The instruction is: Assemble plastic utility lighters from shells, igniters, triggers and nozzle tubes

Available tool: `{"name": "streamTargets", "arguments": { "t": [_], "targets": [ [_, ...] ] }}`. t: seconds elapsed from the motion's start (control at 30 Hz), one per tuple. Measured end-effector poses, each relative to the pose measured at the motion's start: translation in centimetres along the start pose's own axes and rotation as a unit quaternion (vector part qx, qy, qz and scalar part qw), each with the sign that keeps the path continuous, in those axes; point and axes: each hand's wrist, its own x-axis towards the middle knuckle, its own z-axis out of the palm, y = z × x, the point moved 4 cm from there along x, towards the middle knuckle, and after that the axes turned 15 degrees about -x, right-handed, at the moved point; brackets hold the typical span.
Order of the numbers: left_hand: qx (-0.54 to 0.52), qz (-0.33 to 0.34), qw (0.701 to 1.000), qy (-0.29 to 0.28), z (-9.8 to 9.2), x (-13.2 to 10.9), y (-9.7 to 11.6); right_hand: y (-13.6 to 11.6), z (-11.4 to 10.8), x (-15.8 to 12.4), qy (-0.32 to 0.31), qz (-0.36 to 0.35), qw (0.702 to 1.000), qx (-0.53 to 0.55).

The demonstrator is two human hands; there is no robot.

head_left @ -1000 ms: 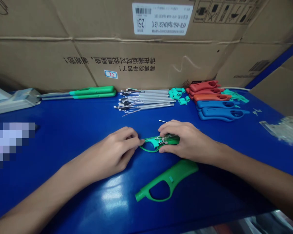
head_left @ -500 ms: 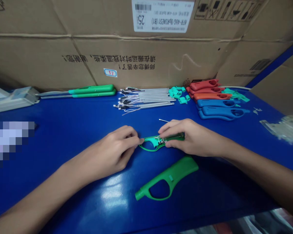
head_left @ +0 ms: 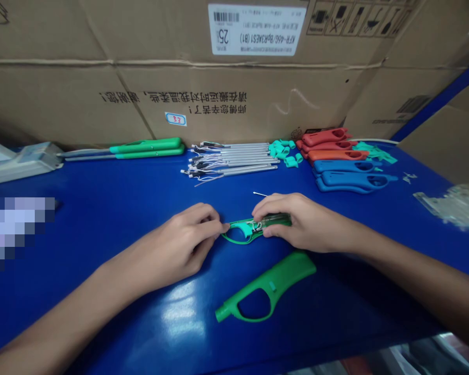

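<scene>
A green lighter casing half (head_left: 234,240) lies between my hands, its inside facing up, with a turquoise trigger (head_left: 245,228) and thin white wires in it. My left hand (head_left: 193,234) pinches the casing's narrow left end. Across its wider right part, my right hand (head_left: 293,221) is closed, thumb and fingers over a clear fuel tank (head_left: 269,222) seated in the handle. A thin white-tipped wire (head_left: 260,194) sticks out behind the right fingertips. Nearer to me, the other green casing half (head_left: 285,278) rests outer side up on the blue table.
Behind my hands lie several metal lighter rods (head_left: 242,160) with wires, turquoise triggers (head_left: 283,150), and red and blue casings (head_left: 352,174). Two green lighters (head_left: 148,147) and a power strip (head_left: 27,161) are at the left. Clear plastic parts (head_left: 453,205) lie right. A cardboard wall (head_left: 140,78) closes the back.
The right hand has shifted very slightly left over the handle. The left hand keeps its pinch, and the loose casing half stays put; the view has tilted a little.
</scene>
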Motion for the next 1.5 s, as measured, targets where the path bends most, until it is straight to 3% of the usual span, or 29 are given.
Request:
{"name": "streamTargets", "arguments": {
  "t": [0.2,0.63,1.0,1.17,1.23,1.33,1.5],
  "targets": [
    [0.008,0.006,1.000,0.005,0.0,-0.1,-0.1,0.5,0.1,0.1,0.011,-0.013,0.999,0.037],
    [0.038,0.042,0.998,-0.004,-0.5,0.0,0.0,-0.3,-0.6,-0.2,-0.011,-0.041,0.998,-0.036],
    [0.044,0.055,0.997,-0.008,-0.7,0.1,0.1,-0.4,-0.8,-0.1,-0.002,-0.046,0.998,-0.051],
    [0.055,0.063,0.996,-0.002,-0.8,0.1,0.1,-0.5,-1.9,-0.6,0.027,-0.060,0.997,-0.051],
    [0.059,0.065,0.996,-0.003,-0.8,0.1,0.1,-0.7,-2.3,-0.9,0.006,-0.074,0.997,-0.036],
    [0.063,0.062,0.996,-0.001,-0.9,0.1,0.3,-1.3,-2.3,-1.4,-0.082,-0.103,0.991,-0.012],
    [0.061,0.047,0.997,0.001,-1.0,0.2,0.4,-2.0,-1.1,-2.0,-0.177,-0.095,0.978,-0.054]
  ]
}}
